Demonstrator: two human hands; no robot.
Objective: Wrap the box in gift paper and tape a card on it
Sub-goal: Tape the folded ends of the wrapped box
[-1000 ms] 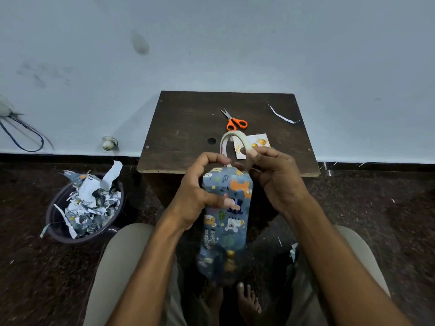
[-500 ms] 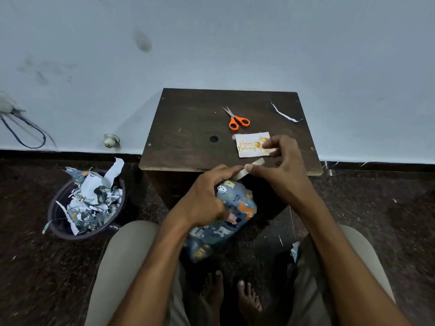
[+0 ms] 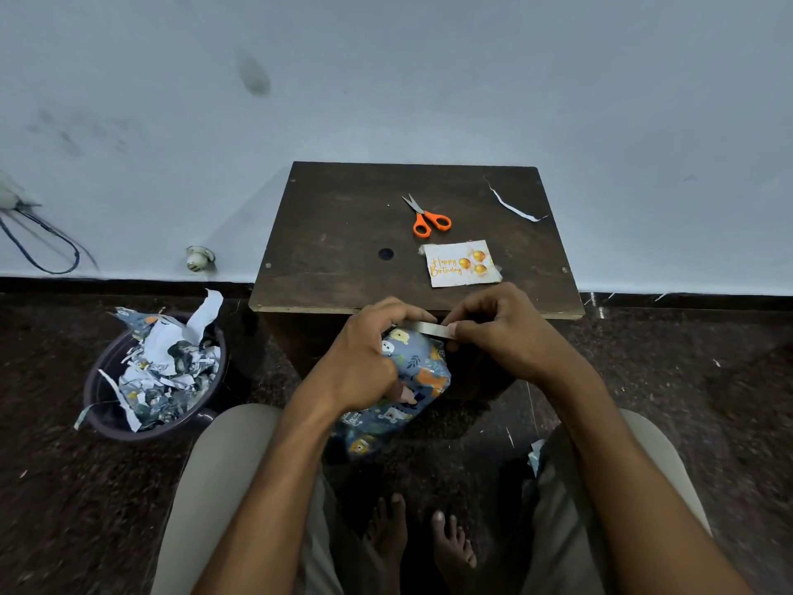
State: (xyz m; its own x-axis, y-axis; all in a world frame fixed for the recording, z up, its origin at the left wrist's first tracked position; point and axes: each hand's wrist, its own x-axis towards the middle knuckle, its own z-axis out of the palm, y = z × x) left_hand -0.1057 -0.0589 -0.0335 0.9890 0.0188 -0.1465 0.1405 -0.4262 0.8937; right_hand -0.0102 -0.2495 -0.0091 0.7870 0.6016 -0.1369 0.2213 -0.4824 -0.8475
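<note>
While my left hand (image 3: 364,362) gripped the wrapped box (image 3: 399,388) just below the table (image 3: 334,234) edge to steady it, my right hand (image 3: 493,332) pinched a tape strip (image 3: 425,327) taut over its end, the card (image 3: 461,264) waiting on the table.

Blue animal-print box (image 3: 422,371), orange-handled scissors (image 3: 430,220), white/gold card (image 3: 463,264).
</note>
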